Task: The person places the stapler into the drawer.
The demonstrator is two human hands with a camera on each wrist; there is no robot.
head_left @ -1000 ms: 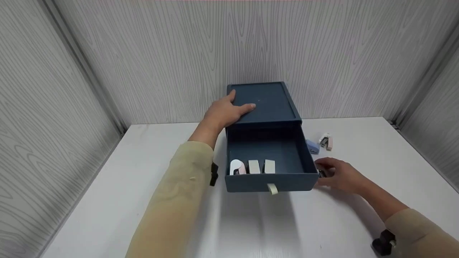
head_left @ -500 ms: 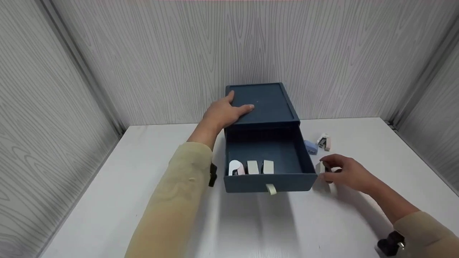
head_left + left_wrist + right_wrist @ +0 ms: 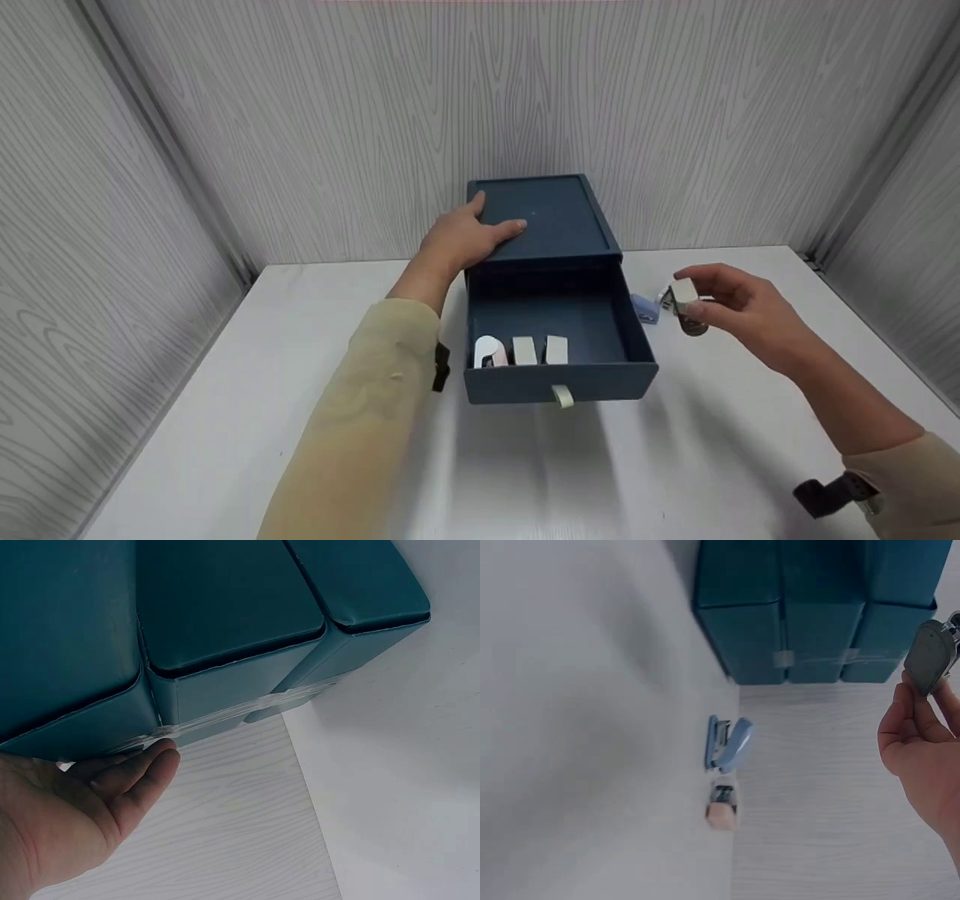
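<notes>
Head view: left hand (image 3: 463, 238) flat on top of dark blue drawer box (image 3: 551, 217), fingers straight. Drawer (image 3: 559, 367) pulled out; three small staplers (image 3: 520, 350) in row against its front wall. Right hand (image 3: 739, 307) raised above white bench (image 3: 247, 420), right of drawer, pinching small white stapler (image 3: 684, 294).

Left wrist view: left hand (image 3: 82, 802) open, fingertips touching box edge (image 3: 225, 682).

Right wrist view: right hand (image 3: 922, 750) fingers curled round stapler (image 3: 928, 656). Blue stapler (image 3: 730, 743) and pink stapler (image 3: 721, 806) lie on bench, just beside each other, near box.
</notes>
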